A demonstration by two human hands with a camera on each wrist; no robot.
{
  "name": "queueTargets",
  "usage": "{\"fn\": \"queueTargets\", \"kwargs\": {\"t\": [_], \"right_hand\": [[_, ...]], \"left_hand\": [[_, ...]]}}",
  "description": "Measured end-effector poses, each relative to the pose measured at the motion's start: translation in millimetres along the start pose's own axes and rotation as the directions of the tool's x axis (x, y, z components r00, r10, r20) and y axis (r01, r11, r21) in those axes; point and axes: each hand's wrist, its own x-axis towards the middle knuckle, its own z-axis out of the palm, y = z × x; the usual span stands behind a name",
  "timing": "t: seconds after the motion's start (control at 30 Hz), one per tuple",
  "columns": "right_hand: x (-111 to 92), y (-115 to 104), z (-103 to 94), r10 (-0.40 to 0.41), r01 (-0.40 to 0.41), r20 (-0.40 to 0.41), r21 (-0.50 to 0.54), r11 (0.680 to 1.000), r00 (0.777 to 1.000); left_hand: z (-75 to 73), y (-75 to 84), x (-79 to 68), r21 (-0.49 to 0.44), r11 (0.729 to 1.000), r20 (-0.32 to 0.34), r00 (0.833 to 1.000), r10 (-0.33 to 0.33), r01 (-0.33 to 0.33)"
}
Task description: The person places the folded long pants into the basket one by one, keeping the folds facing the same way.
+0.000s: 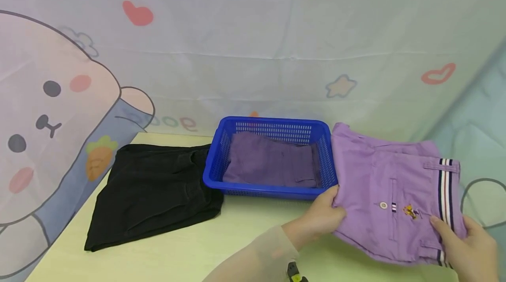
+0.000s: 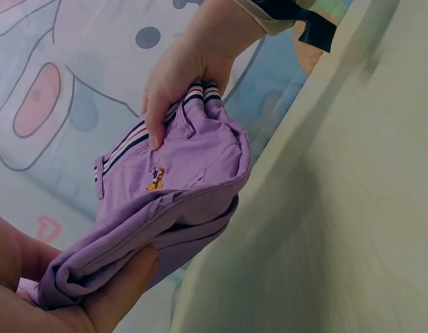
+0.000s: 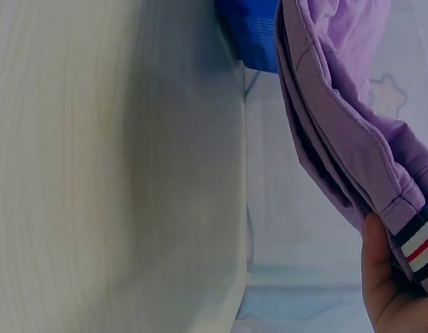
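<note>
A folded pair of light purple trousers [image 1: 367,194], with a striped waistband and a small embroidered figure, is held above the right part of the table by both hands. My left hand [image 1: 322,214] grips the folded edge near the basket's front right corner. At the waistband, my right hand [image 1: 468,247] pinches the cloth, thumb on top beside the embroidery. In the left wrist view the folded layers of the trousers [image 2: 172,187] hang between both hands. The right wrist view shows the right thumb [image 3: 379,257] against the waistband's layers.
A blue plastic basket [image 1: 269,190] stands at the table's back middle, with folded dark purple trousers [image 1: 272,159] lying inside. Folded black trousers [image 1: 158,194] lie left of it, reaching its side. Behind the pale table [image 1: 253,233] hangs a printed cloth [image 1: 245,31].
</note>
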Motion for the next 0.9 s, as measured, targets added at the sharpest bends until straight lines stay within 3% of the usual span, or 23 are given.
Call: {"fn": "queueTargets", "kwargs": {"t": [0.23,0.5,0.9], "right_hand": [[-8.6,-1.4,1.4,0.014,-0.014,0.003,0.153,0.988,1.0],[-9.3,-7.3,1.3,-0.047,0.046,0.005,0.124,0.991,0.999],[-12.5,-5.5,1.8,-0.056,0.056,-0.006,0.165,0.985,0.998]], "left_hand": [[-1.9,1.4,-3.7,-0.003,1.0,0.004,1.0,-0.007,0.007],[-7.8,1.4,-5.8,-0.003,1.0,-0.008,0.999,0.031,-0.031],[-10.5,-0.3,-9.6,-0.022,0.999,0.003,0.999,0.037,-0.037]]}}
